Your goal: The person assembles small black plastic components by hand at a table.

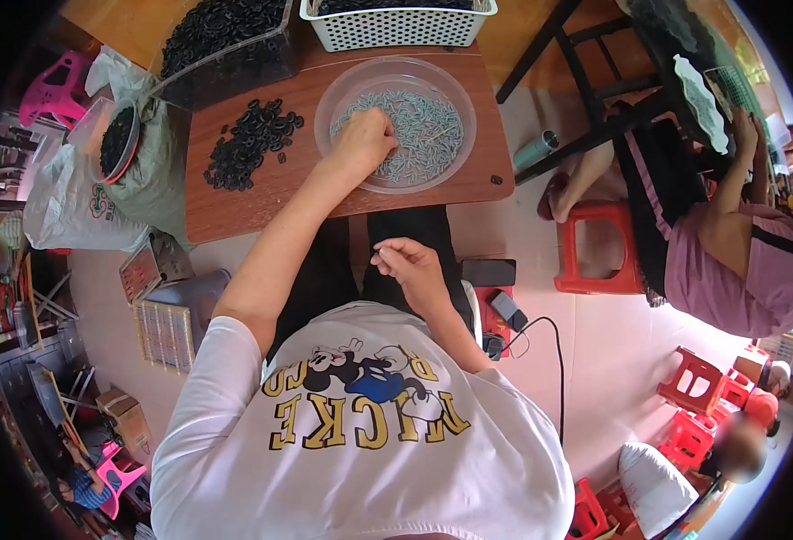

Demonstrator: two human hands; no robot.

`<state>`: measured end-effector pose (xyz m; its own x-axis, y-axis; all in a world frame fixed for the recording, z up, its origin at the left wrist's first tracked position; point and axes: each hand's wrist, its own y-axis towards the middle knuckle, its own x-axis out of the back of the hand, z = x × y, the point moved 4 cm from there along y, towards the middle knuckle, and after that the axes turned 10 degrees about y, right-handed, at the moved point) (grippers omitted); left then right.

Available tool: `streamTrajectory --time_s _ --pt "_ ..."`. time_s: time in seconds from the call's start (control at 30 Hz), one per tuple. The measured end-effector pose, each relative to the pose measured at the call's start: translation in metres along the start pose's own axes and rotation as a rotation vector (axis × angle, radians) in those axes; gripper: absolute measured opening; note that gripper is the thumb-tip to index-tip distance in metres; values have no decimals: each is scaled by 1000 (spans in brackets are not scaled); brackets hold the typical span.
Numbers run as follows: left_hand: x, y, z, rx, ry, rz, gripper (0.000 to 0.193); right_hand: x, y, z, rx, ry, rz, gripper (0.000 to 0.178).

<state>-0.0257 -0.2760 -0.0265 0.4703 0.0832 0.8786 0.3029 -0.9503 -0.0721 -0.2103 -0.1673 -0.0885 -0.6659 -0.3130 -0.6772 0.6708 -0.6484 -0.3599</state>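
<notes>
My left hand [367,142] reaches into a round clear plastic bowl [329,106] of small grey-green screw-like pieces [428,135]. Its fingers are closed down among them, and the tips are hidden, so what they grip cannot be made out. Closer to my body, above my lap, my right hand [412,267] pinches a small black part [376,255] between thumb and fingertips. A loose pile of small black plastic parts [250,144], some ring-shaped, lies on the brown wooden table [270,211] left of the bowl.
Behind the pile stands a clear bin [234,67] of black parts, beside a white perforated basket [396,29]. One black piece [496,180] lies by the table's right edge. Sacks [158,171] stand at left. At right, another person [729,243] works near a red stool [599,247].
</notes>
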Motion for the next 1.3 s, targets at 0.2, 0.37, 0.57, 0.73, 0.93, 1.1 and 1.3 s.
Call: streamTrajectory --time_s 0.2,0.37,0.57,0.73,0.93,1.1,1.3 --pt "-6 3 -1 4 18 -45 10 -5 -1 15 111 -156 53 16" --pt "9 -11 2 -283 -22 -307 8 -30 3 41 249 -178 48 24" --pt "50 -78 14 33 -1105 53 15 -50 12 64 300 -231 59 22" --pt "49 -144 43 236 -1602 97 17 -84 17 69 296 -217 90 23" --pt "48 -177 63 314 -1815 -77 10 -121 22 58 286 -288 136 22" --pt "56 -184 74 241 -1935 -135 10 -144 22 49 313 -384 116 21" --pt "56 -189 75 315 -1909 -185 12 -149 22 44 300 -480 96 16"
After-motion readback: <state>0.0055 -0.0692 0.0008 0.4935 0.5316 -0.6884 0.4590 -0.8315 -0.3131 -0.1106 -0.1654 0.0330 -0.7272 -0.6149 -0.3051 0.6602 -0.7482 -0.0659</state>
